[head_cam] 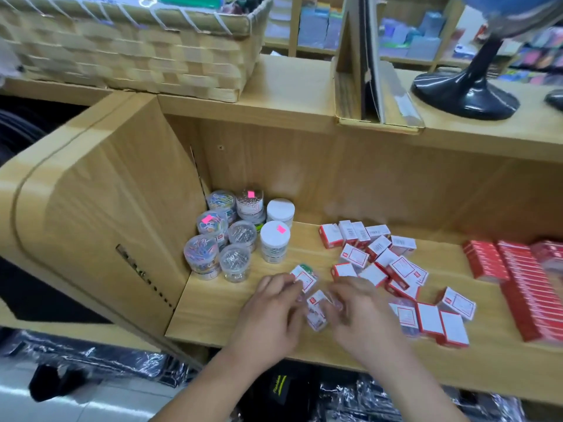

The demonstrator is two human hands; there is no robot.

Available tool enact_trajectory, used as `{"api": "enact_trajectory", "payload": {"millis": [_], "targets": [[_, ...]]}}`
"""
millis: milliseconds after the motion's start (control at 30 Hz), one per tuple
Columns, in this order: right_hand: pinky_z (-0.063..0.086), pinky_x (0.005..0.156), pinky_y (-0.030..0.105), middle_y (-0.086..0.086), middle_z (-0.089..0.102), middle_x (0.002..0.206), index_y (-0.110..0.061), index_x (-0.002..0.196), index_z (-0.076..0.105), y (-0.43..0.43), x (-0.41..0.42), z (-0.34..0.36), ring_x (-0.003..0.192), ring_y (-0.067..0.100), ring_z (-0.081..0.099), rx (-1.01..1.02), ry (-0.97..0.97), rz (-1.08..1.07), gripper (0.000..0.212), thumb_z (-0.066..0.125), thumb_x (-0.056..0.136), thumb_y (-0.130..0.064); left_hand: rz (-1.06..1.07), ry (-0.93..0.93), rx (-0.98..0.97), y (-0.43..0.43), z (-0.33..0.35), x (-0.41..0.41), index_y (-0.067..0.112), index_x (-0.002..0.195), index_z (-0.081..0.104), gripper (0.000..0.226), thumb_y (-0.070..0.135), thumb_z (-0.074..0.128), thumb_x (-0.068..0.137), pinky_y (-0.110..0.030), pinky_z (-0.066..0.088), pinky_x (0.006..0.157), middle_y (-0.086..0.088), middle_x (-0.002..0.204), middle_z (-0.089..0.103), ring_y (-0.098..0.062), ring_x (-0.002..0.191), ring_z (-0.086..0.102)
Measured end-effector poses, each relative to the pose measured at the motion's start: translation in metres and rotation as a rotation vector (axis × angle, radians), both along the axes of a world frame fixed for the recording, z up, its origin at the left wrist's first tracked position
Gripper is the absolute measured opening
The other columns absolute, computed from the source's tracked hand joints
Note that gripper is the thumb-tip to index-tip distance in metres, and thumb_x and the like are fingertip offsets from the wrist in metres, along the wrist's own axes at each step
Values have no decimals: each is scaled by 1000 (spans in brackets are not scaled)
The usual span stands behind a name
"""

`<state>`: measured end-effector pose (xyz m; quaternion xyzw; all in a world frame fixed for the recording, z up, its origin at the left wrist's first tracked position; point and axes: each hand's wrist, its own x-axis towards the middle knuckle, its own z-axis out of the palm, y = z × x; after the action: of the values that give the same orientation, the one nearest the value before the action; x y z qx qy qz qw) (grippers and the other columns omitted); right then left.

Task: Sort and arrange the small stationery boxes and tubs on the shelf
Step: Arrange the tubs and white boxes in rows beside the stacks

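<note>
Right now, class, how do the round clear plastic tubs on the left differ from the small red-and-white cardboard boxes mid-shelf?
The round clear plastic tubs are cylinders showing their contents; the small red-and-white cardboard boxes are opaque blocks. The tubs stand upright, packed together; the boxes lie scattered at mixed angles. Both rest on the wooden shelf.

The boxes (402,266) are red and white, the basket (131,56) checkered tan, stickers (281,229) pink.

L hand (274,312), R hand (362,312) on clear boxes (316,313)
</note>
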<state>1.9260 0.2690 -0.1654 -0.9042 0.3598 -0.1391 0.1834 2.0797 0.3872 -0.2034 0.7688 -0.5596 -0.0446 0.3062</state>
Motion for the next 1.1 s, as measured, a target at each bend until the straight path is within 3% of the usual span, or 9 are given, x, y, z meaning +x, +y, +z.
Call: {"api": "enact_trajectory", "payload": {"millis": [100, 200, 433, 633, 800, 867, 933, 1000, 1100], "targets": [[47, 96, 39, -12, 67, 110, -30, 104, 74, 23, -11, -11, 112, 18, 60, -82, 58, -38, 39, 64, 78, -57, 5, -16, -18, -6, -10, 6, 29, 132, 58, 50, 16, 63, 83, -32, 52, 95, 10, 135, 52, -21, 117, 53], [47, 105, 44, -8, 66, 122, -29, 106, 74, 31, -17, -23, 124, 22, 57, -120, 93, -29, 48, 59, 77, -63, 41, 114, -50, -11, -21, 3, 27, 116, 71, 38, 13, 72, 80, -30, 53, 96, 8, 129, 57, -18, 113, 60], [33, 113, 52, -2, 67, 123, -27, 102, 77, 29, -27, -42, 124, 29, 56, -140, -38, -68, 41, 89, 65, -40, 37, 133, -100, 8, -24, 7, 28, 99, 67, 31, 31, 84, 74, -32, 53, 83, 16, 113, 63, -15, 99, 61], [49, 101, 50, -6, 68, 125, -22, 115, 71, 38, -21, -42, 125, 21, 55, -98, -96, -71, 55, 91, 65, -30, 128, 312, -66, 24, -30, 16, 29, 126, 61, 61, 35, 85, 71, -34, 51, 91, 20, 109, 65, -9, 104, 61], [42, 110, 37, 0, 54, 146, -19, 131, 62, 61, -22, -44, 136, 19, 49, 21, -194, -111, 62, 87, 75, -26, 139, 385, -155, 37, -32, 18, 34, 128, 61, 61, 35, 86, 72, -37, 54, 84, 23, 108, 63, -8, 100, 62], [46, 106, 32, -1, 57, 141, -17, 126, 66, 70, -22, -45, 128, 17, 56, 12, -274, -156, 49, 83, 80, -25, 179, 476, -221, 38, -28, 15, 35, 126, 64, 53, 35, 82, 76, -41, 56, 81, 17, 104, 63, -13, 95, 64], [52, 98, 33, -11, 64, 129, -22, 125, 66, 78, -17, -40, 116, 9, 63, 194, -409, -229, 39, 73, 87, -22, 174, 547, -282, 34, -19, 7, 35, 123, 66, 46, 34, 80, 80, -43, 56, 80, 11, 100, 64, -18, 93, 66], [57, 87, 28, -17, 71, 114, -27, 126, 63, 80, -13, -31, 102, 3, 68, 468, -518, -335, 36, 66, 93, -14, 87, 502, -293, 30, -5, -8, 29, 124, 66, 44, 35, 79, 82, -40, 55, 84, 10, 104, 62, -18, 99, 65], [50, 70, 9, -17, 74, 96, -21, 114, 71, 71, -26, -21, 84, -2, 68, 432, -543, -437, 27, 66, 92, -6, -34, 295, -198, 23, 1, -25, 23, 127, 65, 46, 39, 76, 85, -36, 53, 88, 10, 112, 56, -14, 105, 60]]}}
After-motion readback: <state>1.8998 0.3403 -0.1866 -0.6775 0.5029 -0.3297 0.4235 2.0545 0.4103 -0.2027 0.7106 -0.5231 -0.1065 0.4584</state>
